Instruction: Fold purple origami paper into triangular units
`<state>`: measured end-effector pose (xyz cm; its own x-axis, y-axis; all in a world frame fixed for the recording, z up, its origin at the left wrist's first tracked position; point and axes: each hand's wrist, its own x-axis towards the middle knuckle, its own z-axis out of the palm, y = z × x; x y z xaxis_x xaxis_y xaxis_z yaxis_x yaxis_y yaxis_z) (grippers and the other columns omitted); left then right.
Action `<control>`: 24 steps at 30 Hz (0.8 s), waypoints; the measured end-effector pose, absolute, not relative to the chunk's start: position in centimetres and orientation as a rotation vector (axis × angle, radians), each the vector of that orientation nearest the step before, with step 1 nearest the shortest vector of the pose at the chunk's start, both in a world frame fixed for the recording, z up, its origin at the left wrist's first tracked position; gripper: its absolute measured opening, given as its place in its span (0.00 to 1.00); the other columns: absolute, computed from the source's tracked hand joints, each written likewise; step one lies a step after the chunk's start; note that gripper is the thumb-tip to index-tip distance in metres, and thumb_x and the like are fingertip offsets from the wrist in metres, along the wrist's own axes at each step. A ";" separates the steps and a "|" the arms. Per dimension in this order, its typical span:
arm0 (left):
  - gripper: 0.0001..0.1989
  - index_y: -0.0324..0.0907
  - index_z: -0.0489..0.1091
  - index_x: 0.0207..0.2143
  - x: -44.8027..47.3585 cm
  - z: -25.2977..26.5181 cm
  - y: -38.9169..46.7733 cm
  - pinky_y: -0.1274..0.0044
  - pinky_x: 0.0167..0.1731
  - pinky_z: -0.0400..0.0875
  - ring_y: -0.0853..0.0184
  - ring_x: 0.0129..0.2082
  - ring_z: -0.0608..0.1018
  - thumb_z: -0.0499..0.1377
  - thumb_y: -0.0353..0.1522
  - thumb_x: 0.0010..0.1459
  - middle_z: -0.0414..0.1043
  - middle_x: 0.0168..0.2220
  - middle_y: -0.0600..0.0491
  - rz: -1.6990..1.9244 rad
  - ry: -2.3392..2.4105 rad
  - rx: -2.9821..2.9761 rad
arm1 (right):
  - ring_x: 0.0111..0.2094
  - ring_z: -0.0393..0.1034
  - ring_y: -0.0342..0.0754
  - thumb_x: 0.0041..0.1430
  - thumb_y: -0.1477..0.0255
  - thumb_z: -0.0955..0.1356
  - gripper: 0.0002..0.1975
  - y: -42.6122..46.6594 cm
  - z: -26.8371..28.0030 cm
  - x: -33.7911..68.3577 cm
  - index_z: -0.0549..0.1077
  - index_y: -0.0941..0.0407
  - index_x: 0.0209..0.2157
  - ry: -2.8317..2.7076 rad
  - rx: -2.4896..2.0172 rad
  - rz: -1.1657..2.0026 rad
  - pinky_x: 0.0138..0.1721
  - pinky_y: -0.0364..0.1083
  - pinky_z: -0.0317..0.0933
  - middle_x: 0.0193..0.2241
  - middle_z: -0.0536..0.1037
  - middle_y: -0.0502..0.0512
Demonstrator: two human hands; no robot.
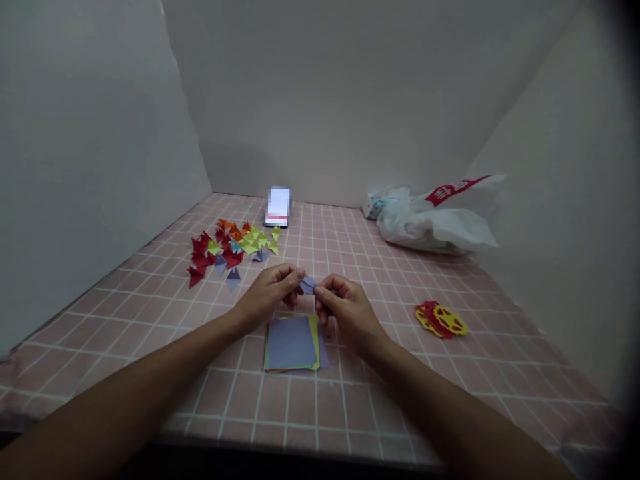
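Note:
Between my two hands is a small folded piece of purple paper [309, 285], raised above the table. My left hand [274, 288] pinches its left end between thumb and fingers. On the other side, my right hand [346, 307] grips its right end with thumb and forefinger. Just below the hands lies a stack of square coloured paper [293, 343], a purple sheet on top and yellow and green edges showing. To the left, several folded paper figures [233, 277] in red, orange, yellow, blue and purple sit in a loose cluster.
A lit phone [278, 206] stands upright at the back, its screen blurred. Toward the back right rests a white plastic bag [433, 223] with red print, beside a small box [371, 207]. Red and yellow paper cut-outs [441, 320] lie at the right. Pale walls enclose the pink tiled-pattern tabletop [200, 373].

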<state>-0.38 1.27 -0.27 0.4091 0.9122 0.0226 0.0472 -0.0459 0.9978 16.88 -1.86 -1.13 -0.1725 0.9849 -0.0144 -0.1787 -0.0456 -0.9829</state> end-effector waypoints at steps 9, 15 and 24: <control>0.14 0.38 0.70 0.25 0.3 -0.9 0.5 0.79 0.28 0.64 0.73 0.24 0.70 0.66 0.39 0.53 0.69 0.23 0.57 0.979 0.872 1.249 | 0.19 0.69 0.40 0.57 0.64 0.72 0.13 -2.6 -1.3 16.2 0.69 0.56 0.26 -1.178 -0.961 1.332 0.23 0.41 0.63 0.23 0.75 0.48; 0.13 0.38 0.71 0.26 0.3 -1.5 0.5 0.79 0.29 0.64 0.73 0.24 0.70 0.66 0.38 0.52 0.70 0.23 0.57 1.023 0.836 1.188 | 0.20 0.70 0.41 0.57 0.65 0.72 0.12 -2.3 -1.4 16.2 0.69 0.56 0.27 -1.173 -0.938 1.392 0.24 0.42 0.64 0.24 0.76 0.48; 0.13 0.38 0.73 0.25 0.6 -1.2 0.2 0.79 0.28 0.63 0.73 0.24 0.69 0.68 0.39 0.49 0.69 0.23 0.57 1.097 0.836 1.042 | 0.20 0.71 0.41 0.57 0.66 0.72 0.11 -2.7 -1.8 15.9 0.70 0.56 0.27 -1.152 -0.909 1.415 0.24 0.42 0.65 0.23 0.77 0.48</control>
<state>0.61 0.17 -1.20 0.2633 0.9641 -0.0351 -0.2897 0.1137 0.9503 15.87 -2.69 -1.79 -0.1622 0.9852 0.0552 -0.2541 0.0123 -0.9671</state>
